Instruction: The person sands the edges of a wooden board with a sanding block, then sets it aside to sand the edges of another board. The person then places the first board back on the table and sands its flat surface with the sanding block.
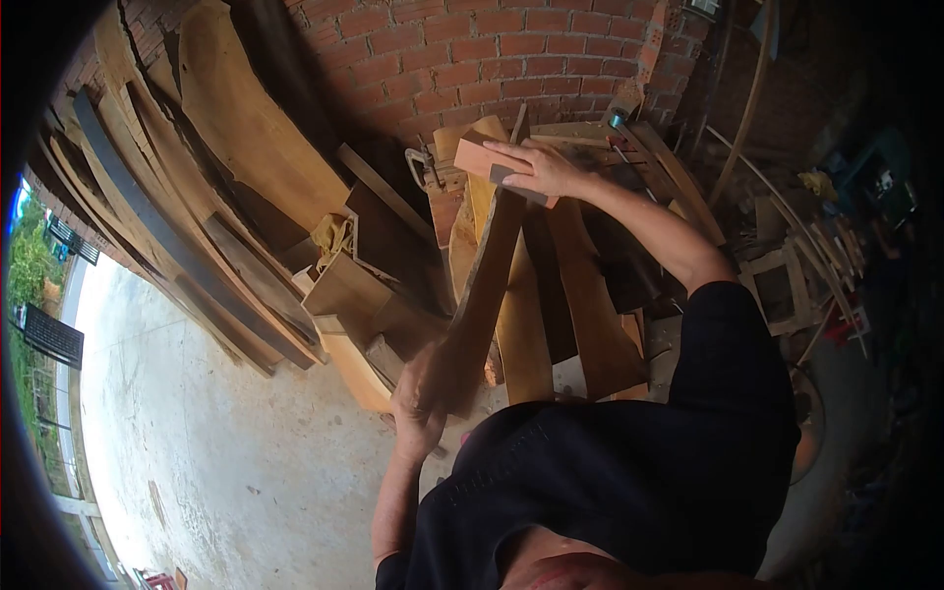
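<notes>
My right hand (pixel 539 169) is closed over a sanding block (pixel 476 157), a flat pinkish-brown piece with a dark grey strip at its near side. The block lies at the far end of a long dark wooden board (pixel 484 290). Around the near end of that board my left hand (pixel 418 403) is closed, close to my body. The board slants up and away from me, its edge turned toward my left. Whatever face of the block meets the wood is hidden.
Wooden slabs (pixel 246 108) lean against the brick wall (pixel 472 59) at the left. Under and beside the board lie more planks (pixel 590 295). A metal clamp (pixel 424 169) sits behind them. An open-topped wooden box (pixel 359 290) stands left of my board. The concrete floor (pixel 197 433) stretches left.
</notes>
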